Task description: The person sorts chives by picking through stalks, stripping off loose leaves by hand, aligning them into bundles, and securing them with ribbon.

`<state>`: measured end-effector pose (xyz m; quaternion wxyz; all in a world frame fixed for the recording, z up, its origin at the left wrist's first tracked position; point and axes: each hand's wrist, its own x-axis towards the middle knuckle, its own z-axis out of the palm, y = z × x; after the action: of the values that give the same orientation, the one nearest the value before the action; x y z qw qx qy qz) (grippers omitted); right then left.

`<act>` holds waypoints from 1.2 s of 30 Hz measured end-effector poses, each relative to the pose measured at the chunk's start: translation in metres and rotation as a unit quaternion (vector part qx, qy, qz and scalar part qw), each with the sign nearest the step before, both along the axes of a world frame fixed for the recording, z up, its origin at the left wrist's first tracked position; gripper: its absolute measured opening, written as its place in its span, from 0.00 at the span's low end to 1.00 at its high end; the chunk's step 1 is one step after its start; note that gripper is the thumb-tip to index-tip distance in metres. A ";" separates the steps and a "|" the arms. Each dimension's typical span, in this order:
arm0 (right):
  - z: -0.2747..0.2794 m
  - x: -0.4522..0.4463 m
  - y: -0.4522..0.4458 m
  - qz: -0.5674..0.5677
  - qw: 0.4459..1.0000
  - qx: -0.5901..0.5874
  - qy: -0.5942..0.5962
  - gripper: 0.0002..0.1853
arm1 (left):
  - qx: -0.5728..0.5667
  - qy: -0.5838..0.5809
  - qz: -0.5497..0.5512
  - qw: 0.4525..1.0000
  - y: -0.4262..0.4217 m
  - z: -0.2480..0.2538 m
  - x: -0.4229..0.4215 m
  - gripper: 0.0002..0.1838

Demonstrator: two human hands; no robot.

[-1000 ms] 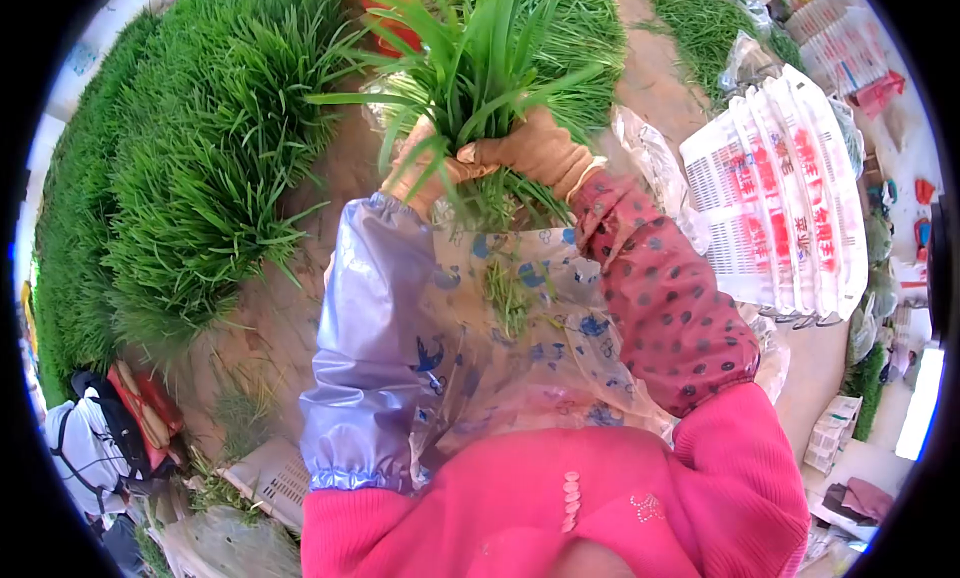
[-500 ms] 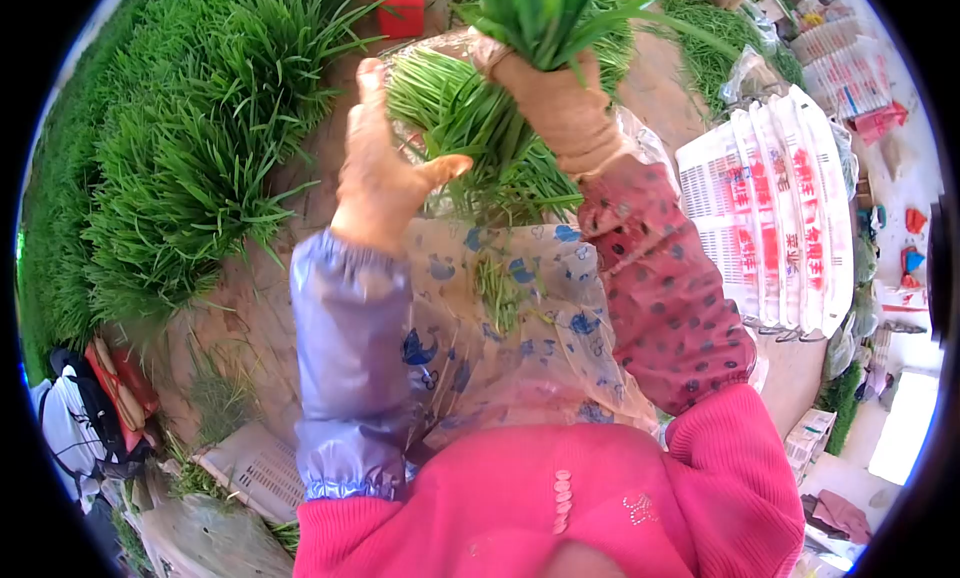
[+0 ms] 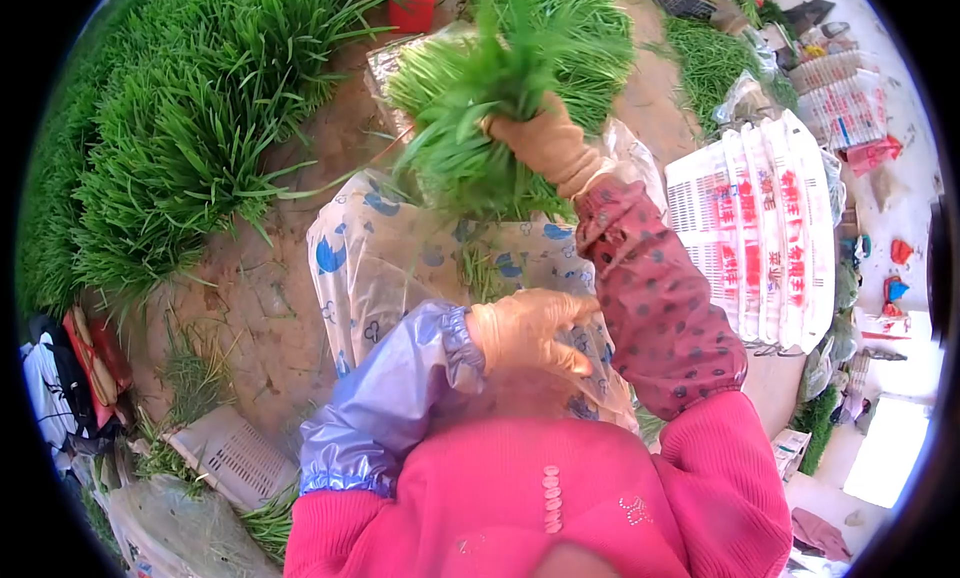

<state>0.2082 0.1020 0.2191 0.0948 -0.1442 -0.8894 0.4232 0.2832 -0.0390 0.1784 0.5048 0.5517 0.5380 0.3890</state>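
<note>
My right hand [image 3: 548, 146], in a tan glove, grips a bunch of garlic chives [image 3: 505, 83] above a pile of cut greens. Motion blurs the bunch's leaves. My left hand [image 3: 528, 330], also gloved, is held low over my lap with fingers and thumb apart and nothing in it. Beneath it lies a clear plastic apron [image 3: 350, 278] with blue prints. Some loose stalks [image 3: 480, 270] rest on the apron. Beyond it, more garlic chives [image 3: 430, 73] lie in a stack, pale stems toward the left, partly covered by the held bunch.
Tall greens [image 3: 190, 148] stand massed along the left. White crates [image 3: 750, 228] with red lettering are stacked at right. A red container [image 3: 411, 5] is at the back, and a grey crate [image 3: 235, 458] lies at lower left. More greens [image 3: 705, 68] lie on the floor at back right.
My left hand has dropped from beside the stacked greens to my lap. My right hand has come down and slightly left, still holding the bunch, whose leaves now sweep over the stack.
</note>
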 end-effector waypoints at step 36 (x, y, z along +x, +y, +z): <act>-0.136 0.293 0.046 -0.153 0.854 -0.431 0.248 0.24 | -0.189 -0.165 0.078 0.965 0.141 -0.006 0.068 0.12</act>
<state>0.5008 0.1482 0.0832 0.3040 -0.1957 -0.5319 0.7657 0.3514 0.1021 0.1722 0.6499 0.3307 0.5523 0.4040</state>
